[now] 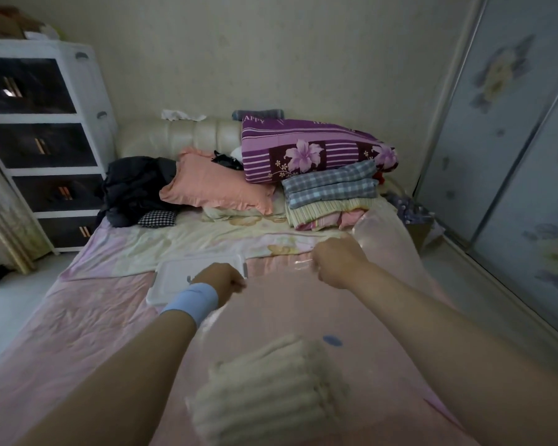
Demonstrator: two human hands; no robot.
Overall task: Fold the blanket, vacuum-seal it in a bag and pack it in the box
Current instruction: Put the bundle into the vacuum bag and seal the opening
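Sealing stage | blanket (271,387) lies folded inside bag (303,310), near end | far bag edge is pinched by left hand (229,281) and right hand (335,262) | film likely slippery, blanket soft: edge best gripped.

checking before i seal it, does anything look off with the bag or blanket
The bag balloons up at its far right corner instead of lying flat, while the left hand and right hand grip its far edge. The folded blanket looks tidy.
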